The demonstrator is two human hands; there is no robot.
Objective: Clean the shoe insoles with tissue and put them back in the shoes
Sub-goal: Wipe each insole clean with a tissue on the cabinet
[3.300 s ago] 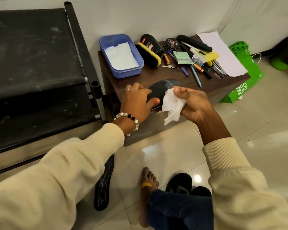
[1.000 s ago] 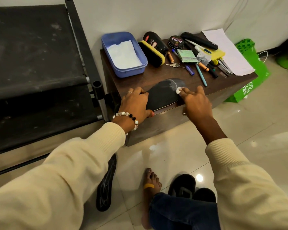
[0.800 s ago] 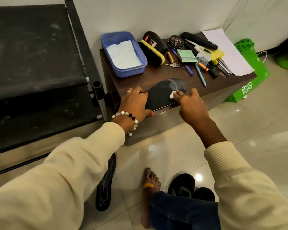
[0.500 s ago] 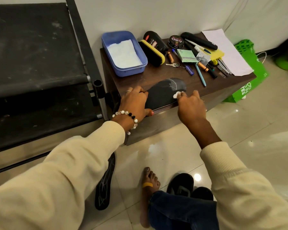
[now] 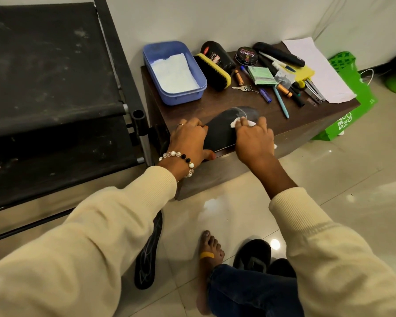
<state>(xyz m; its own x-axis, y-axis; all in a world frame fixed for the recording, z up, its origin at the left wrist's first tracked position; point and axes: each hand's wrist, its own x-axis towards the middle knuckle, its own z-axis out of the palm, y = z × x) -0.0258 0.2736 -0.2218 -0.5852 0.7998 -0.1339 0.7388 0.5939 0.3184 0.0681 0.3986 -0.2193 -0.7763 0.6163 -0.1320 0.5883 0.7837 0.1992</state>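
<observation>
Head view looks down on the low brown table (image 5: 215, 104), and everything hangs off that: the blue tub (image 5: 198, 76) with tissue sheets sits at its far left corner, the shoe brush (image 5: 213, 72) just right of the tub, the polish tin (image 5: 247, 55) behind it, then pens (image 5: 281, 101), keys (image 5: 244, 88) and white paper (image 5: 318, 69) spread toward its right end. Black insole (image 5: 220, 131) lies on the table's near edge. Left hand (image 5: 188, 143) curls over the insole's heel end, pinning it down, and hides that end; right hand (image 5: 254, 140) presses a wadded tissue (image 5: 303, 123) onto the toe half, fingers bent around the wad, covering most of it. Second insole (image 5: 149, 252) lies on the floor below the table's left side, partly behind the left sleeve; black shoes (image 5: 253, 255) sit on the tiles in front of the table. Compared with three seconds back, the tissue was held up loose off the insole; now it is balled and down on the surface.
</observation>
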